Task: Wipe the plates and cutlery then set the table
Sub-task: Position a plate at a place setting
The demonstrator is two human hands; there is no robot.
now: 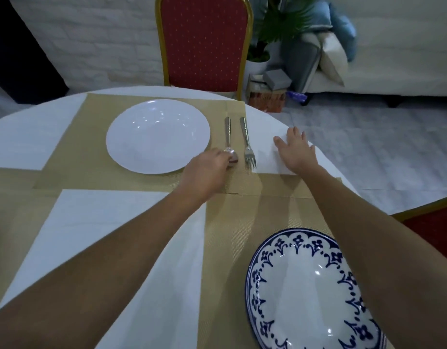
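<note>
On the mat [132, 182], a spoon [227, 132] lies just right of the far plate [158, 136], a fork [246, 139] right of that. A chair [205, 41] stands behind the far plate, and a second plate [310, 293] lies nearer.

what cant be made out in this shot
spoon: head view, bowl hidden under the left hand; pinching or just touching, cannot tell.
blue-patterned plate: head view, cut off by the bottom edge, right side behind the right forearm.
boxes by the chair: head view, blurred, too small to identify.
</note>
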